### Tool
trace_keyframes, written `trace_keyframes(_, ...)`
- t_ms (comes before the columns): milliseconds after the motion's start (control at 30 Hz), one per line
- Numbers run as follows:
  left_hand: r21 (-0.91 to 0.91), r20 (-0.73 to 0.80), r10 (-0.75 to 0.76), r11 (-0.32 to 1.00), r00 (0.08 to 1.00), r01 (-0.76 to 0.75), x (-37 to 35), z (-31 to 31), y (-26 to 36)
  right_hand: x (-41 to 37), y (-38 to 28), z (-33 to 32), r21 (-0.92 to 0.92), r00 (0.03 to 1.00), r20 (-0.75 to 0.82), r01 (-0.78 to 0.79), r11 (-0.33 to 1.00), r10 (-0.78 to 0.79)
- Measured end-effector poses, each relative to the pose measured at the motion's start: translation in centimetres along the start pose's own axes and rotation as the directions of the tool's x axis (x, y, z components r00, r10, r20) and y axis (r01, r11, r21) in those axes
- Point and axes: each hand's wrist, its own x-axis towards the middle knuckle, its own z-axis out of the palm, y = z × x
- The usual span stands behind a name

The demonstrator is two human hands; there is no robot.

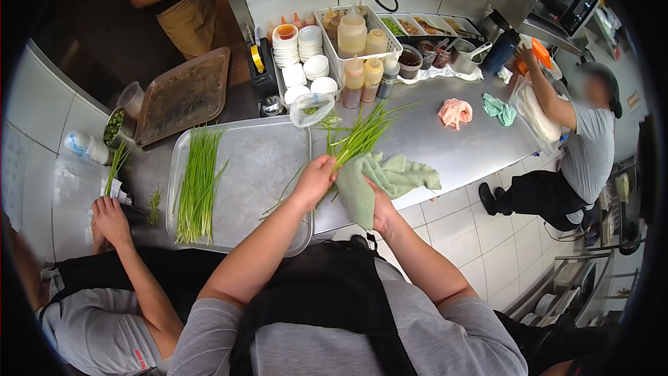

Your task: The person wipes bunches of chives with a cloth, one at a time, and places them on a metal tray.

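My left hand (316, 179) is closed around a bunch of long green chives (365, 129), whose tips fan out to the upper right over the steel counter. My right hand (380, 207) grips a light green cloth (396, 175), which is wrapped against the lower part of the bunch and hides the stem ends. A metal tray (268, 157) lies to the left of my hands. On its left side rests a thick row of chives (197, 188), and a few loose strands lie near its right edge.
At left, a co-worker's hands (111, 221) hold more chives beside the tray. A brown tray (184, 97), stacked white dishes (285, 49), sauce bottles (353, 83), a plastic bag (312, 109) and pink cloth (455, 113) sit on the counter. Another person (584, 132) works at right.
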Motion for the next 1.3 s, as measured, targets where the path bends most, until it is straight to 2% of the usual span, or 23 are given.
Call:
trace_keyframes(33, 0.000, 0.000, 0.001, 1.000, 1.000, -0.001, 0.5, 0.0, -1.3, -0.1, 0.1, 0.0, 0.063, 0.999, 0.025, -0.030, 0.998, 0.029)
trace_keyframes(67, 0.181, -0.050, 0.192, 0.967, 0.980, -0.180, 1.6, -0.1, -3.6, 0.0, 0.4, 0.0, 0.062, 0.999, 0.026, -0.030, 0.998, 0.029)
trace_keyframes(100, 0.363, -0.063, 0.380, 0.870, 0.923, -0.334, 2.3, -0.1, -4.9, 0.3, 0.9, -0.1, 0.081, 1.000, 0.015, -0.012, 0.997, 0.010)
trace_keyframes(133, 0.530, -0.053, 0.431, 0.777, 0.901, -0.341, 0.8, 0.5, -3.6, 0.4, 1.3, -0.1, 0.099, 1.000, 0.003, 0.008, 0.995, -0.008)
trace_keyframes(167, 0.529, -0.051, 0.431, 0.777, 0.901, -0.342, 0.2, 0.8, -3.1, 0.3, 1.7, 0.1, 0.099, 1.000, 0.001, 0.009, 0.995, -0.009)
trace_keyframes(267, 0.767, -0.056, 0.429, 0.596, 0.901, -0.236, -0.9, 1.5, -2.1, -0.1, 2.2, 1.2, 0.070, 0.999, 0.022, 0.044, 0.997, -0.045)
trace_keyframes(300, 0.766, -0.056, 0.429, 0.598, 0.902, -0.236, -1.3, 1.5, -1.8, -0.3, 2.3, 1.6, 0.043, 0.997, 0.062, 0.040, 0.998, -0.043)
trace_keyframes(367, 0.873, 0.035, 0.380, 0.439, 0.924, -0.214, -2.0, 1.3, -1.4, -0.4, 2.3, 1.9, 0.017, 0.994, 0.101, 0.036, 0.999, -0.038)
trace_keyframes(400, 0.872, 0.037, 0.379, 0.440, 0.925, -0.215, -2.2, 1.2, -1.6, -0.4, 2.2, 1.8, 0.030, 0.996, 0.093, 0.005, 1.000, -0.008)
trace_keyframes(467, 0.929, 0.111, 0.432, 0.275, 0.895, -0.248, -2.6, 1.1, -1.9, -0.5, 2.1, 1.9, 0.045, 0.996, 0.083, -0.023, 0.999, 0.019)
trace_keyframes(533, 0.938, 0.122, 0.463, 0.235, 0.878, -0.254, -3.1, 0.8, -2.1, -0.6, 2.2, 2.3, 0.071, 0.998, 0.021, 0.056, 0.996, -0.057)
trace_keyframes(667, 0.953, 0.148, 0.530, 0.149, 0.835, -0.264, -4.1, 0.5, -1.8, -0.4, 2.1, 2.7, 0.078, 0.997, -0.053, 0.061, 0.995, -0.057)
trace_keyframes(767, 0.956, 0.128, 0.457, 0.181, 0.880, -0.233, -5.1, 0.1, -0.5, -0.4, 1.5, 3.6, 0.029, 0.990, -0.071, 0.123, 0.992, -0.120)
trace_keyframes(1100, 0.917, 0.104, 0.420, 0.311, 0.901, -0.251, -7.8, -3.9, -0.7, 1.0, -1.8, 3.2, 0.062, 0.976, -0.117, 0.193, 0.979, -0.185)
trace_keyframes(1200, 0.900, 0.063, 0.367, 0.382, 0.928, -0.212, -8.5, -5.2, -0.5, 1.2, -2.8, 2.8, 0.075, 0.971, -0.136, 0.210, 0.975, -0.198)
trace_keyframes(1267, 0.815, 0.021, 0.379, 0.530, 0.925, -0.235, -8.8, -6.0, -0.3, 1.2, -3.1, 2.6, 0.086, 0.967, -0.162, 0.212, 0.974, -0.196)
trace_keyframes(1300, 0.815, 0.018, 0.379, 0.531, 0.925, -0.233, -8.9, -6.3, -0.1, 1.3, -3.1, 2.3, 0.086, 0.964, -0.158, 0.230, 0.969, -0.214)
